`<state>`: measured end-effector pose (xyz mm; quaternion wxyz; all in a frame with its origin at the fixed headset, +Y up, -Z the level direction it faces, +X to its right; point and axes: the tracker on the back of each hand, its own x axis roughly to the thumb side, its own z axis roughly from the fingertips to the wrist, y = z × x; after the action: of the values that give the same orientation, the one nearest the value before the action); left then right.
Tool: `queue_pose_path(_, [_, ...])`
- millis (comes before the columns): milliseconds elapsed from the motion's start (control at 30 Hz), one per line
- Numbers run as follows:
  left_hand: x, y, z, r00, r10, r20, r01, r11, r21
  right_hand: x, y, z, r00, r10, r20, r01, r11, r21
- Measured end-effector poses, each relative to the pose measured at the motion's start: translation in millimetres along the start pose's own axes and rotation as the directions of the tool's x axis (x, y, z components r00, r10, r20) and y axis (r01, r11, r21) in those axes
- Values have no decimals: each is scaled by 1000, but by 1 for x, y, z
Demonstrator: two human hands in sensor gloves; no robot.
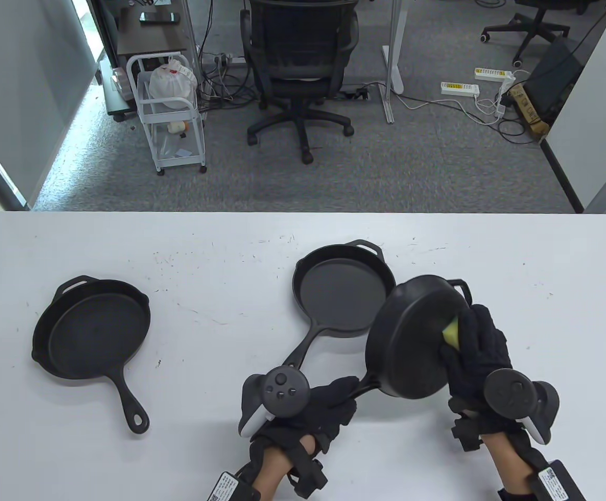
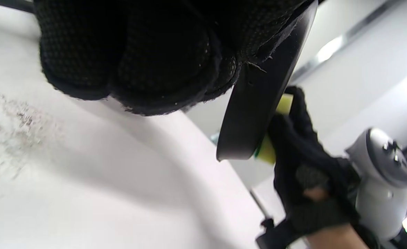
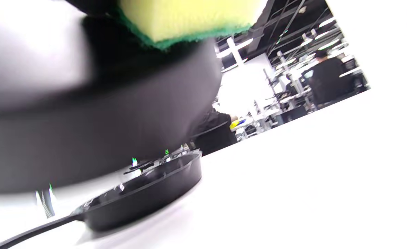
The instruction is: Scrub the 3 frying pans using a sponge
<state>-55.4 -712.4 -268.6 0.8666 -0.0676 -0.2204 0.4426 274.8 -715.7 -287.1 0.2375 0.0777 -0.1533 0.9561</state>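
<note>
Three black cast-iron frying pans are in the table view. My left hand (image 1: 336,399) grips the handle of the lifted pan (image 1: 412,339), which is tipped up on edge with its underside facing me. My right hand (image 1: 472,342) presses a yellow-green sponge (image 1: 451,333) against that underside. In the left wrist view the lifted pan (image 2: 259,103) shows edge-on with the sponge (image 2: 271,148) against it. A second pan (image 1: 340,289) lies flat just behind the lifted pan. The third pan (image 1: 94,334) lies flat at the left. The right wrist view shows the sponge (image 3: 189,19) on the held pan (image 3: 96,114).
The white table (image 1: 543,292) reaches across the view, with bare surface at the right and between the left and middle pans. Beyond its far edge stand an office chair (image 1: 298,62) and a white wire cart (image 1: 169,112) on grey carpet.
</note>
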Motion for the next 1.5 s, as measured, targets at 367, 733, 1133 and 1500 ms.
queue_pose_path(367, [5, -7, -1, 990, -141, 7, 141, 986, -93, 83, 6, 31, 923, 154, 353, -119, 986, -117])
queue_pose_path(733, [9, -6, 1, 997, -67, 40, 67, 998, -9, 3, -15, 3, 999, -16, -29, 14, 996, -84])
queue_pose_path(1133, [5, -7, 3, 992, -129, -7, 129, 989, 66, 80, 11, 29, 918, 156, 365, -134, 987, -85])
queue_pose_path(1500, [14, -23, -2, 993, -90, 80, 95, 994, -56, 4, -30, 5, 993, -116, -30, 111, 985, -131])
